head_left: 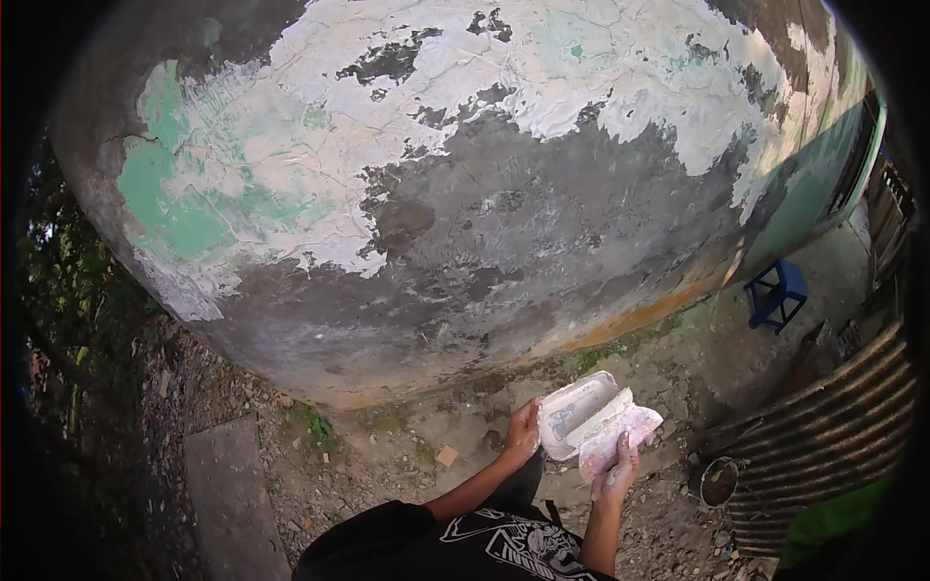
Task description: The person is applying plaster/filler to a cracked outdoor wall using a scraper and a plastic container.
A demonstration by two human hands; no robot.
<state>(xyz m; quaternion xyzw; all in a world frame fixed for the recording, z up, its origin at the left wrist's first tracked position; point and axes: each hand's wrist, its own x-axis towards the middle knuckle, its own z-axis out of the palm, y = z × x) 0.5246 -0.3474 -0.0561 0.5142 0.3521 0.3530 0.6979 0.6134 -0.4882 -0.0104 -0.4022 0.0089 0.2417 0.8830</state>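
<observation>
In front of me, low and near the wall, my left hand (523, 429) is closed on the left edge of a whitish oblong tray (557, 428), smeared with pale residue. My right hand (616, 472) grips a flat, pale piece with pink stains (620, 434), held against the tray's right side. Whether that piece is a packet, a cloth or a stiff sheet, I cannot tell. White smudges mark the fingers of my right hand. The wall (542, 218) beyond is grey cement with patches of flaking white and green paint.
A blue plastic stool (778, 295) stands at the right by the wall. Nearer lie rusty corrugated metal sheets (823, 426) and a round pot (719, 481). At the left a flat slab (232, 484) rests on stony ground, with plants (73, 290) along the edge.
</observation>
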